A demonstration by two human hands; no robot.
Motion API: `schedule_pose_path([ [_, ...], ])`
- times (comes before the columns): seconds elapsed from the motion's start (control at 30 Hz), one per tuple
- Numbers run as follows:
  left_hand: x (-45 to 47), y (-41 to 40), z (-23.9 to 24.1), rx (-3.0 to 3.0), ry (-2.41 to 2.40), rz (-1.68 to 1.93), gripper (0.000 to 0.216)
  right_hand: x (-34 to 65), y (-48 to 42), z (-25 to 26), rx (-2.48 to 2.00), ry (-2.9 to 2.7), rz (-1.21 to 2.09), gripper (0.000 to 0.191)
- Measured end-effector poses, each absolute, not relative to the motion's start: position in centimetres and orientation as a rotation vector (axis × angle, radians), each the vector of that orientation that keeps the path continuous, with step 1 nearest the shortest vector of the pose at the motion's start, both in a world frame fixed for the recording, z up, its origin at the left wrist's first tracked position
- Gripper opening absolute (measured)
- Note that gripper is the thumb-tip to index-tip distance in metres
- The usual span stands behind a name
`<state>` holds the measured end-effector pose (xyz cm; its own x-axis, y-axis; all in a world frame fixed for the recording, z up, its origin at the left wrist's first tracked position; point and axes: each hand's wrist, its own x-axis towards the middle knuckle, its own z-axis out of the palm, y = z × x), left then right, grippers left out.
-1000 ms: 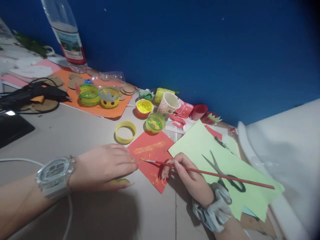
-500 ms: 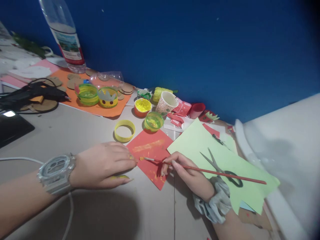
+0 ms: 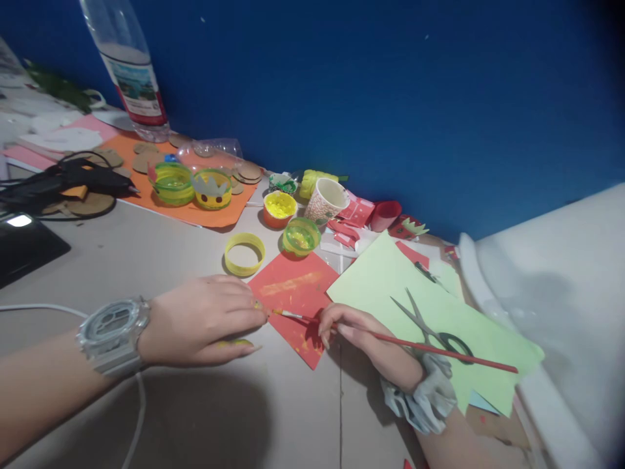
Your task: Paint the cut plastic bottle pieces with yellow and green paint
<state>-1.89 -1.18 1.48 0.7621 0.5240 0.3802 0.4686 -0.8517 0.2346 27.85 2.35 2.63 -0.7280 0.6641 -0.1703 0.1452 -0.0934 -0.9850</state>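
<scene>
The right hand (image 3: 359,332) has its grip pinching the red handle of a slim paintbrush (image 3: 488,363), thumb against fingers; the brush slants across the view, its yellow-tinged tip over the left part of a red paper (image 3: 288,299) and pointing toward the other hand. The left hand (image 3: 209,322) lies palm down, fingers stretched out side by side, its fingertips at the paper's left corner (yellow paint marks its thumb and a fingertip). The red paper lies on the tabletop (image 3: 303,417) between the two hands, streaked with yellow. A grey scrunchie (image 3: 422,394) circles the right wrist, a clear watch (image 3: 112,329) the left.

Just beyond the paper stand a yellow ring (image 3: 244,268) and a green-and-yellow cup (image 3: 301,240); behind them are a small tub of yellow paint (image 3: 279,208) and a patterned paper cup (image 3: 325,200). To the right, scissors (image 3: 456,347) lie on a pale green sheet (image 3: 371,286). Farther left, two decorated cups (image 3: 212,190) stand on an orange sheet (image 3: 229,213), near a black glue gun (image 3: 92,177) and a tall bottle (image 3: 137,85).
</scene>
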Motion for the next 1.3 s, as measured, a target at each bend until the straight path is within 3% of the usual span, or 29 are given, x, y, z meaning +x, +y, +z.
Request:
schedule_pose_path([
  [0.3,-1.8,-1.2,1.5,2.831,0.804,0.7,0.024,27.6,1.8,1.9,-1.067,-1.825,1.801,0.037],
  [0.67,-1.9,-1.3,1.4,2.831,0.82,0.646,0.024,28.0,1.5,1.2,-1.028,-1.75,1.873,0.019],
  [1.3,-1.9,-1.3,1.4,2.828,0.813,0.672,0.025,28.1,1.5,1.6,-1.002,-1.756,1.907,0.012],
])
